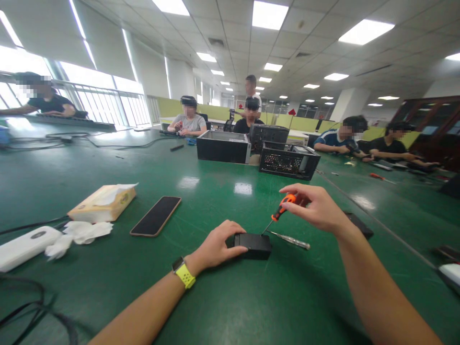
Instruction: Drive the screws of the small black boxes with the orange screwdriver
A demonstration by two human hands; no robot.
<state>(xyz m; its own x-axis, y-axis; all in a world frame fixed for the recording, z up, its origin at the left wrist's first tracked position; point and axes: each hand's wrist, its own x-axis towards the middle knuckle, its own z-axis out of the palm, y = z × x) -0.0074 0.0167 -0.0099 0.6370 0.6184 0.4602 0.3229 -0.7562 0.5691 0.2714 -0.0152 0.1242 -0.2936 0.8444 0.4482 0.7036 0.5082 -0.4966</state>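
My left hand (217, 247) grips the left side of a small black box (253, 245) that lies on the green table (251, 302). My right hand (314, 207) pinches an orange-handled screwdriver (281, 211); its tip touches the box's top right corner. A second, metal tool (292, 240) lies on the table just right of the box. A yellow-strapped watch (183, 272) sits on my left wrist.
A phone (155, 216), tissue box (103, 202), crumpled tissues (84, 233) and a white device (25, 246) lie to the left. Cables (25, 299) run at the near left edge. Open computer cases (287, 162) stand farther back. Several people sit around the table.
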